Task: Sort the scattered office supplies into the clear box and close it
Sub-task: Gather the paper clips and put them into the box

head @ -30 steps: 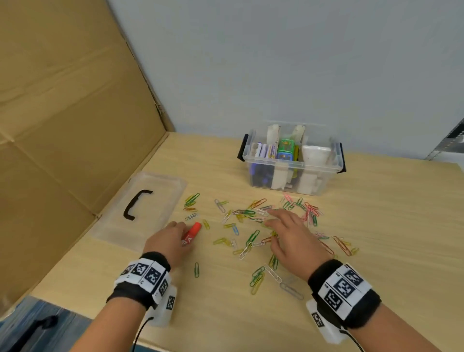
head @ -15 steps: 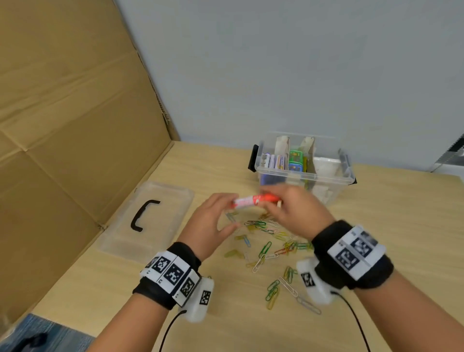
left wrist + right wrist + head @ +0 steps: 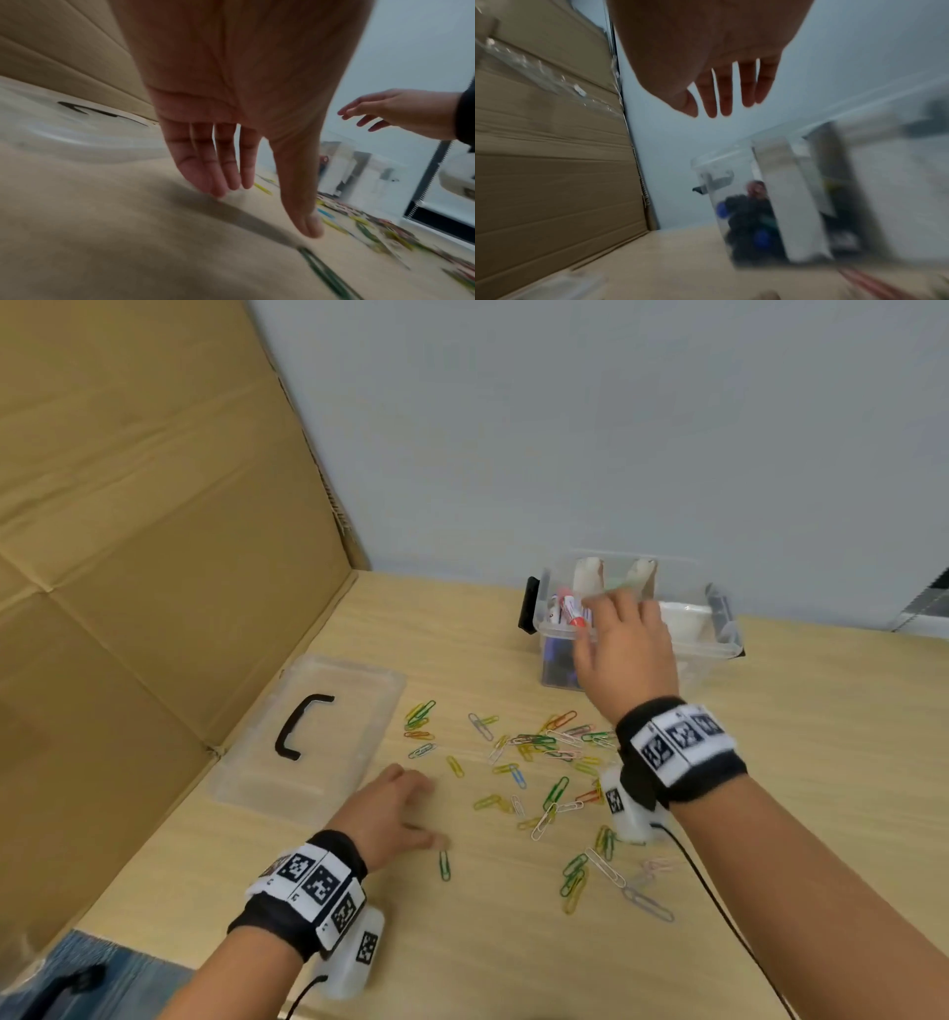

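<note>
The clear box stands open at the back of the wooden table, with markers and white items inside; it is blurred in the right wrist view. A red and white marker lies in its left part. My right hand hovers above the box's front, fingers straight and empty. My left hand is low over the table near the lid, fingers straight, holding nothing. Several coloured paper clips lie scattered between the hands. A green clip lies just beside my left thumb.
The clear lid with a black handle lies flat on the left, against a tall cardboard wall. A grey wall runs behind the box. The table's near edge is close to my forearms.
My right hand carried the red marker from mid-air to the box and let it go inside. My left hand dropped back down to the table near the lid.
</note>
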Motion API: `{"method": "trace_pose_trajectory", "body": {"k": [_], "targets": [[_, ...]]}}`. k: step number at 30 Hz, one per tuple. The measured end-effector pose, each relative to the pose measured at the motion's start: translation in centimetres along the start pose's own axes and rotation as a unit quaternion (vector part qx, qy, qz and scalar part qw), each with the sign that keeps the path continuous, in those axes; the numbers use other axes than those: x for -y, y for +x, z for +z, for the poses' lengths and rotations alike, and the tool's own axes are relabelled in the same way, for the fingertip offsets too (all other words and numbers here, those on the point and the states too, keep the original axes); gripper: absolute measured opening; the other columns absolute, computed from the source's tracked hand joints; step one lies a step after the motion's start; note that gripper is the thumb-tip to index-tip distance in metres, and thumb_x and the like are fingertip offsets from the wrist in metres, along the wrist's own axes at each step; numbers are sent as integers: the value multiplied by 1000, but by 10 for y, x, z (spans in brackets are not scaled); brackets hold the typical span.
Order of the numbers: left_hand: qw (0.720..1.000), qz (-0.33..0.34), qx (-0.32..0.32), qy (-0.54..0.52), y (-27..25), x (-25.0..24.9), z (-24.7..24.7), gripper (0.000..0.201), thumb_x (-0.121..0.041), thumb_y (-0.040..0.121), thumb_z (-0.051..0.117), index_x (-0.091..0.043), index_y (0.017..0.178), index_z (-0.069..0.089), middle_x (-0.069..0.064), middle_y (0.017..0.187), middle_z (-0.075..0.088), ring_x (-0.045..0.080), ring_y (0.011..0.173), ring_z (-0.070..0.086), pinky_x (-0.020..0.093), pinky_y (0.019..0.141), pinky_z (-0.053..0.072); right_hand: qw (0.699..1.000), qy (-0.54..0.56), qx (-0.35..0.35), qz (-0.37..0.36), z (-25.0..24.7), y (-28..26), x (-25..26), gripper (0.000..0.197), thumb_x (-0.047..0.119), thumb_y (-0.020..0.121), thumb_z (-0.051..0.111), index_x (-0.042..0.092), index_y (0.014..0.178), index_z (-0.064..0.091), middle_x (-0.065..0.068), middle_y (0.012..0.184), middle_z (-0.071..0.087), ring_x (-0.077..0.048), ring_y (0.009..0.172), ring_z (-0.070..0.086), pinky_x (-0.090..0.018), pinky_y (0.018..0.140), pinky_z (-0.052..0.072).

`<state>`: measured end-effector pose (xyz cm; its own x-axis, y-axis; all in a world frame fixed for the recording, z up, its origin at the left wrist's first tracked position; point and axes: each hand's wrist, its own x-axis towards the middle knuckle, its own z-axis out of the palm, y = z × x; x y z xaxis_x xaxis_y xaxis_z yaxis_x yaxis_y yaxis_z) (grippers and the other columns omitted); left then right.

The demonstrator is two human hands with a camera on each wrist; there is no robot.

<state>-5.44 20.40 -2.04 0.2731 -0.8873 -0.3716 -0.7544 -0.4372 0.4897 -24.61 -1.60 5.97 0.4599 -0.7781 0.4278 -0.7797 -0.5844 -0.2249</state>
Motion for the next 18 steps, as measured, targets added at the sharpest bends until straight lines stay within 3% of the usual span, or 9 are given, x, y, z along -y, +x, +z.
{"method": "trace_pose_trajectory", "body": {"k": [2, 5, 9, 11, 13, 14, 16, 18], "targets": [[999, -3, 41, -17, -3, -3, 9, 52, -37, 64, 83, -26, 106, 53, -6, 95, 56, 8, 80, 54, 27, 80, 49, 1000, 14, -8, 26, -2, -33, -19, 30, 24, 90, 48, 12, 117, 53, -6, 118, 50, -24, 107, 45, -38, 93, 43], [995, -6, 53, -87, 2, -9, 18, 35, -22, 63, 85, -20, 86, 59, -4, 78, 61, 7, 66, 54, 27, 73, 49, 989, -30, 92, 115, 3, -79, -62, 33, 25, 89, 49, 9, 117, 52, -11, 119, 48, -28, 107, 44, -38, 93, 40], [991, 19, 32, -127, 21, -45, 35, 22, -14, 67, 80, -23, 73, 61, -4, 74, 62, 10, 70, 58, 32, 78, 53, 901, -58, 314, 293, 16, -117, -100, 55, 42, 94, 39, 9, 137, 32, -18, 145, 28, -41, 130, 29, -48, 107, 32], [990, 42, 37, -126, 29, -71, 47, 20, -14, 72, 77, -25, 74, 60, -5, 75, 62, 10, 71, 58, 32, 79, 53, 884, -57, 371, 278, 27, -130, -94, 61, 41, 97, 30, 6, 146, 19, -21, 154, 13, -45, 140, 14, -52, 115, 20], [990, 69, 39, -117, 37, -91, 55, 15, -16, 76, 73, -24, 78, 60, -5, 77, 62, 12, 75, 59, 32, 80, 52, 893, -27, 394, 213, 35, -138, -80, 62, 37, 99, 24, 6, 150, 7, -23, 157, 0, -44, 144, -1, -52, 119, 8], [991, 80, 26, -105, 40, -95, 55, 11, -17, 79, 70, -23, 83, 61, -5, 81, 62, 14, 78, 60, 31, 80, 52, 900, 7, 392, 193, 33, -139, -72, 62, 37, 100, 24, 7, 151, 8, -21, 158, -1, -42, 145, -3, -51, 119, 8], [992, 85, -48, -77, 47, -91, 45, 13, -20, 85, 65, -21, 98, 63, -6, 93, 61, 15, 86, 59, 26, 80, 48, 911, 62, 361, 188, 19, -136, -67, 61, 39, 98, 34, 8, 149, 19, -15, 157, 12, -35, 144, 11, -44, 118, 18], [983, 54, -168, -51, 56, -70, 24, 29, -15, 87, 58, -18, 116, 61, 0, 113, 58, 20, 104, 56, 30, 91, 43, 926, 60, 323, 187, 0, -131, -75, 67, 47, 90, 51, 12, 143, 30, -12, 144, 29, -29, 133, 30, -39, 110, 32]]}}
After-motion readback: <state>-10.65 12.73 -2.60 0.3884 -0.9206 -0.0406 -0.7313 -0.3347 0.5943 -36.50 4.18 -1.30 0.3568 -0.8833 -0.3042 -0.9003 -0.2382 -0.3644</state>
